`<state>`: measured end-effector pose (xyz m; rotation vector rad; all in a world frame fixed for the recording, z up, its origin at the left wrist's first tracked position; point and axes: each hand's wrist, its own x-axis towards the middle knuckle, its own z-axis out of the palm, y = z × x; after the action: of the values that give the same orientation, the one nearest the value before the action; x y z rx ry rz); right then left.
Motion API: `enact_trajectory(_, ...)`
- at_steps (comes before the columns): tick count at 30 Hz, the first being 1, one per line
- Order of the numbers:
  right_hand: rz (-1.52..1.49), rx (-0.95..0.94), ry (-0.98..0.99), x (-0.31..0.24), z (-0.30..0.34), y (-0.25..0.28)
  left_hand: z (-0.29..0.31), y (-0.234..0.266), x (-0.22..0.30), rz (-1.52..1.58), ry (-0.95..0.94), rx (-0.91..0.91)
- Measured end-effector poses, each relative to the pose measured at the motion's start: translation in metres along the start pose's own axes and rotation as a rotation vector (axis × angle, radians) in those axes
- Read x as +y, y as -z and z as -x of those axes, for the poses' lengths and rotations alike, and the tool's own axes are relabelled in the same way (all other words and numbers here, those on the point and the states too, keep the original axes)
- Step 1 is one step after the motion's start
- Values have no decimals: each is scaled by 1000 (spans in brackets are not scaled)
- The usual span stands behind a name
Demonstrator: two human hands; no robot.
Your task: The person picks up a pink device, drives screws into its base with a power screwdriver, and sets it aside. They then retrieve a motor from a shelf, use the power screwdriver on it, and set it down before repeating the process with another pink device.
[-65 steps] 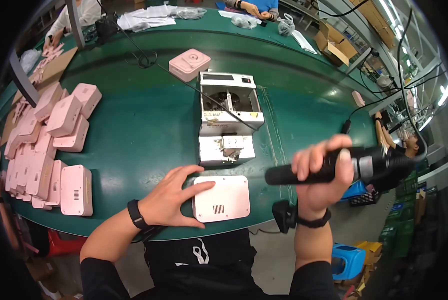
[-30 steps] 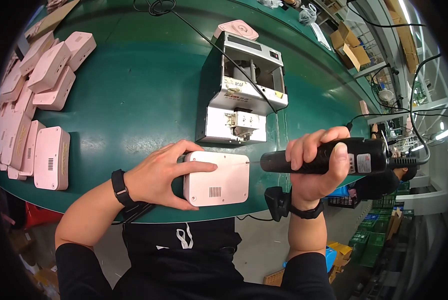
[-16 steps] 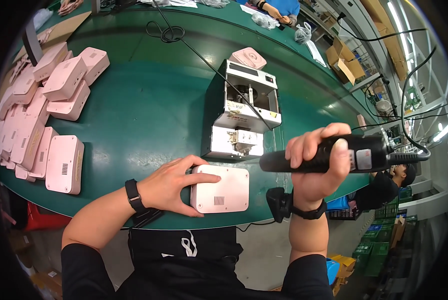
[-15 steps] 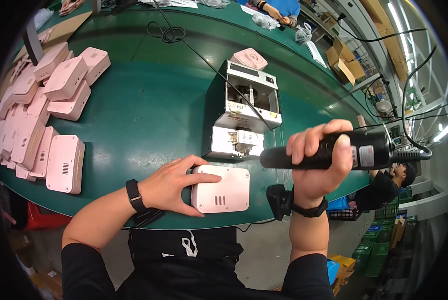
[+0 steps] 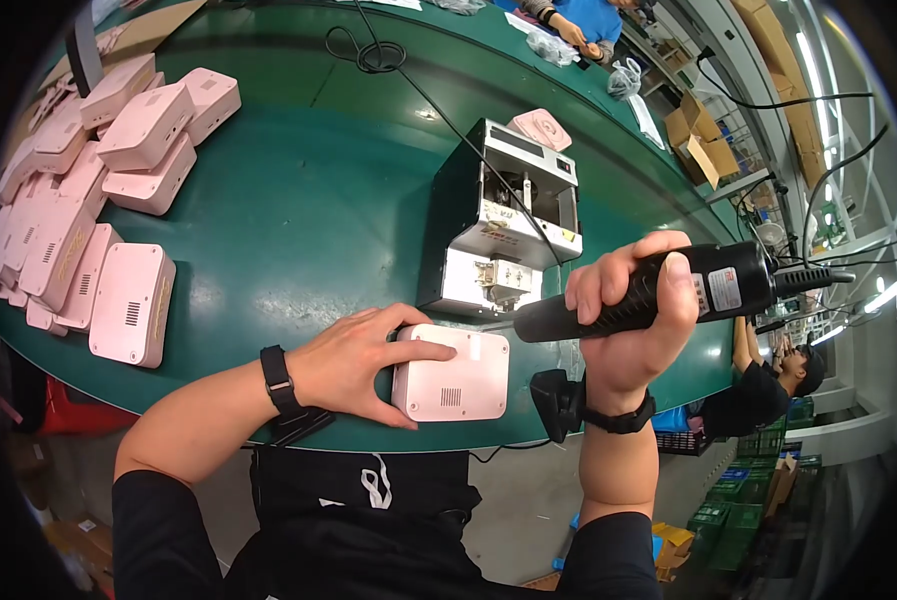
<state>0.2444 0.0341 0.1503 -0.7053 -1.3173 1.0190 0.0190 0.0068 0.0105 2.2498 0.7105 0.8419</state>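
Note:
A pale pink plastic case (image 5: 453,385) with a slotted vent and corner screw holes lies flat on the green table near its front edge. My left hand (image 5: 353,365) grips its left side, thumb at the near corner and index finger stretched across the top. Above the table to the right, my right hand (image 5: 633,310) is wrapped round a black corded electric screwdriver (image 5: 703,285). Its tapered nose points left, apart from the case; the tip's bit cannot be made out. Just beyond stands a black-and-silver screw feeder (image 5: 448,270).
Several similar pink cases (image 5: 63,240) are heaped at the left. Another pink case (image 5: 540,128) lies behind the feeder. A black cable (image 5: 433,100) runs across the table over the feeder. One person (image 5: 578,30) works across the table; another person (image 5: 758,395) is at the right.
My view has shifted slightly, moving the table's contents. The screwdriver's nose has tilted a little down and come left relative to the feeder. My left hand keeps its grip on the case.

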Motion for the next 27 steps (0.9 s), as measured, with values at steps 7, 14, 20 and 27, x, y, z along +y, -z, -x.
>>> enact_trajectory(7,22,-28,-19,18,12,-3,-2,-1,-1,13,6,-8)
enact_trajectory(14,-15,-34,-28,24,15,0,-1,-1,-2,30,5,-6)
enact_trajectory(20,-2,-69,3,27,19,-2,0,1,-2,28,13,-14)
enact_trajectory(27,-3,-12,93,-2,6,2,0,-1,2,12,-8,-15)
